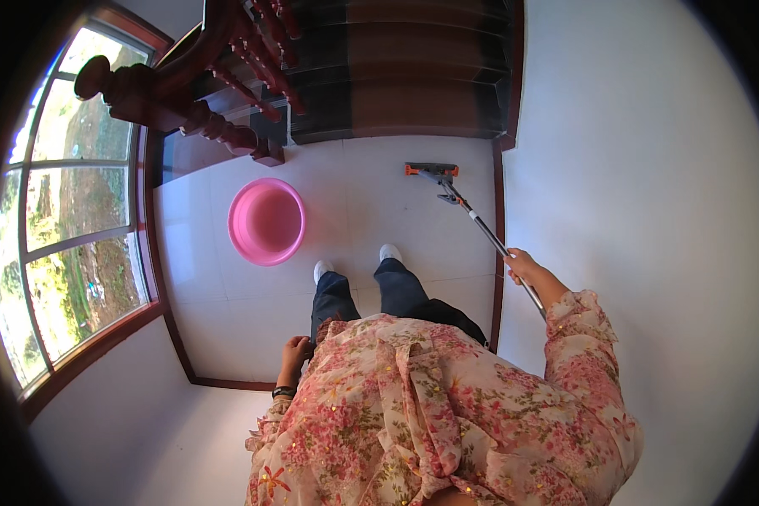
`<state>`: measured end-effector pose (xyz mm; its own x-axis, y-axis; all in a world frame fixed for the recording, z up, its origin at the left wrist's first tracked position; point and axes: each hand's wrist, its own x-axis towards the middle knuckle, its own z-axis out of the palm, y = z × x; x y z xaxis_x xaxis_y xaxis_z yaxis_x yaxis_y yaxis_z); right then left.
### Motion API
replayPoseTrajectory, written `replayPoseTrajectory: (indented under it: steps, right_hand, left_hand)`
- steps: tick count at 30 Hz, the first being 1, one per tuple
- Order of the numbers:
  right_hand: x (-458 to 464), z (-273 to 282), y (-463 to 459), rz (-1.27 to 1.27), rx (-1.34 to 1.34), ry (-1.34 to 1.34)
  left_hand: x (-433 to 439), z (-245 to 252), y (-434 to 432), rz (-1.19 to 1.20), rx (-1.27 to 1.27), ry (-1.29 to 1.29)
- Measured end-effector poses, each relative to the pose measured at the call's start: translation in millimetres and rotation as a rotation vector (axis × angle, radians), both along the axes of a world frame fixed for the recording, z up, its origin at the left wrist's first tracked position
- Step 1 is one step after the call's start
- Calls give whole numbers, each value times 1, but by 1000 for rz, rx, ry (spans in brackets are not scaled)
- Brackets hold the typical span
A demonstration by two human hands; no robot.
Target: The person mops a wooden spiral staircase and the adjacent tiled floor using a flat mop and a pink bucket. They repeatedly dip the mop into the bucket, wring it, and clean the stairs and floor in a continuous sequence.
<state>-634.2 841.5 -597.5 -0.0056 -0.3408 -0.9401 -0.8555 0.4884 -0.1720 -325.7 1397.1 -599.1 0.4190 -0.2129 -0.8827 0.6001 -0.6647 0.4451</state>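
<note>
My right hand (524, 267) is wrapped around the metal handle of a sponge mop (484, 229). From my hand the pole slants down and leftward to a grey and orange mop head (431, 169), which is on or just above the floor tiles near the stairs. My left hand (296, 353) hangs low by my left hip, its fingers curled near my trousers and the shirt's hem. Whether it grips any cloth cannot be made out. A round pink plastic basin (267, 221) stands on the floor ahead of my left foot.
Dark stairs (411, 76) rise ahead, flanked on the left by a red-brown wooden newel post (145, 95) and balusters. A white wall (613, 158) with dark skirting runs along the right. At left is a window (82, 202) with a wooden frame. Pale tiles (228, 329) cover the landing.
</note>
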Motion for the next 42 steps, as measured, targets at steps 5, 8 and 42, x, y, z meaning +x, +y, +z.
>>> replayPoseTrajectory:
  steps: [5, 8, 42]
  right_hand:
    - [48, -44, 73, 60, -87, -22]
    - [83, -50, 120, 2, -88, 21]
    - [-119, -41, 512, -33, -330, 62]
  left_hand:
    - [49, -12, 29, -226, -39, -119]
    - [87, -14, 44, -340, -18, -167]
    - [170, -17, 87, -791, -14, -209]
